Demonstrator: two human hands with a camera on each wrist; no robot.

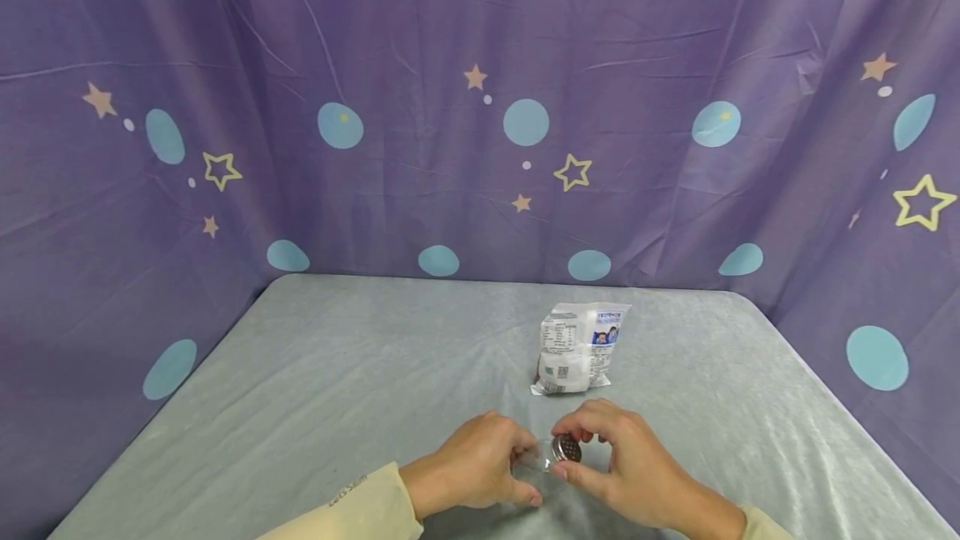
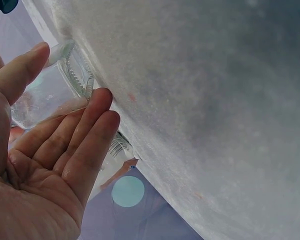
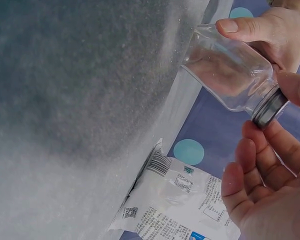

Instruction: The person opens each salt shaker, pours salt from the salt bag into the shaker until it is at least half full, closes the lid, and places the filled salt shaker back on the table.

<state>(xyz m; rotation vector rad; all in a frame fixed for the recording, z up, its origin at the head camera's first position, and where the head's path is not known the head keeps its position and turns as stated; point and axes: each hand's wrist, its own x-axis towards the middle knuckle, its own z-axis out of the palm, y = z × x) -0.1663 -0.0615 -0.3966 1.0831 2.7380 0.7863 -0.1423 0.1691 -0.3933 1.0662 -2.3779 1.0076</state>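
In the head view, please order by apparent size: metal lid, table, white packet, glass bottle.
1. Table
2. White packet
3. Metal lid
Not ranked: glass bottle; the left hand partly hides it, and its visible part looks near the lid's size.

Head camera looks forward and down from above; wrist cameras, close in, share the glass shaker.

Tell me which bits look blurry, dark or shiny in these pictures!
Head: the clear jar is hard to make out, and the bag's smallest print is unreadable; left wrist: the tablecloth looks blurry, with a dark patch; right wrist: the lid has a bright glint.
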